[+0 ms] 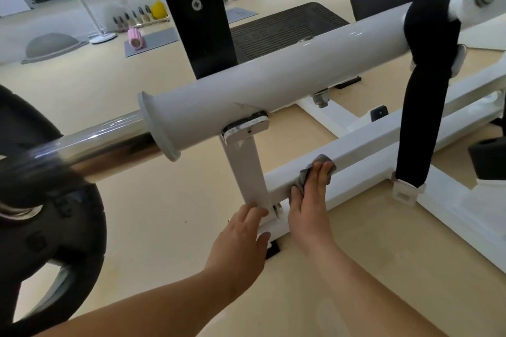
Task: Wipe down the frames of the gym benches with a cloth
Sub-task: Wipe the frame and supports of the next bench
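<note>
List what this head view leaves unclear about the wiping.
- The cloth: mostly covered by the fingers of the right hand, so its size is hidden.
- The left hand: at the foot of the white post; grip or mere touch is unclear.
- The weight plate: blurred and cut by the left edge; its markings are unreadable.
- The lower rail: its underside and far face are turned away from the camera.

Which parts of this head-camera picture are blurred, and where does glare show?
In the head view, the weight plate and the near end of the chrome bar at the left are smeared with blur; glare streaks the chrome bar and the white tube; the right hand pressing the grey cloth on the white frame rail is sharp.
</note>
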`<state>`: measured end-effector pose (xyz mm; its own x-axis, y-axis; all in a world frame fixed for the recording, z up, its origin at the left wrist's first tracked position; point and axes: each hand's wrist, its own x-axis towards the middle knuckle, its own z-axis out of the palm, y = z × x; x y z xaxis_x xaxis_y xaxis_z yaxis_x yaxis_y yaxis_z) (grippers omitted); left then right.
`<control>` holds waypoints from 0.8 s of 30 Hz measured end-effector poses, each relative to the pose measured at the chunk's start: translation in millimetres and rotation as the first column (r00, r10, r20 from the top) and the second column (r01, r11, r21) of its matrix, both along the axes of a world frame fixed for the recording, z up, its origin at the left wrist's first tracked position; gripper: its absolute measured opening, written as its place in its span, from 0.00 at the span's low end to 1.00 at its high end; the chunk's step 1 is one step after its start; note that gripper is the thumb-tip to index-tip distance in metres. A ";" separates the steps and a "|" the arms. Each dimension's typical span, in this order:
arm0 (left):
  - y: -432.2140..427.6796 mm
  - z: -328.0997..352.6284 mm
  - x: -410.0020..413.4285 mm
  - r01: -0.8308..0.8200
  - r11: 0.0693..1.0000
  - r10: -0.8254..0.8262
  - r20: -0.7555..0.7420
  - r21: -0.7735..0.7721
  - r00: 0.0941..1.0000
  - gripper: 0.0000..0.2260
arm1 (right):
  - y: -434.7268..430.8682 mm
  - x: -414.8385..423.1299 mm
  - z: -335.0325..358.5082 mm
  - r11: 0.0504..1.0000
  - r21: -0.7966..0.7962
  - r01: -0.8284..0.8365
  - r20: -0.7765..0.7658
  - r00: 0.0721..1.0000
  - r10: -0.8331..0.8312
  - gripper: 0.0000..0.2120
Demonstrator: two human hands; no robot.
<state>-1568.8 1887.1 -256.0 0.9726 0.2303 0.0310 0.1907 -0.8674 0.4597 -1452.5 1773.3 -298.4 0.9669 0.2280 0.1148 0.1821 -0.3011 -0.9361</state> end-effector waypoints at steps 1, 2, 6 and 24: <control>-0.1 0.7 -2.8 0.041 0.999 -0.041 0.000 0.024 0.999 0.17 | 1.8 -8.7 0.1 1.000 0.020 -0.024 -0.029 0.999 0.024 0.34; 0.1 0.8 -5.7 0.072 0.997 -0.072 0.007 0.033 0.997 0.18 | 3.7 -19.6 -0.5 0.997 0.039 -0.067 -0.057 0.996 0.069 0.34; -0.5 -3.9 -18.5 0.103 0.994 -0.103 0.003 0.027 0.995 0.19 | 0.0 -52.1 -12.7 0.978 -0.016 -0.207 -0.038 0.978 0.206 0.33; -29.7 -9.6 -26.3 0.242 0.968 -0.240 -0.035 0.070 0.970 0.36 | -62.9 -46.2 21.2 0.969 0.058 -0.238 -0.375 0.895 0.242 0.17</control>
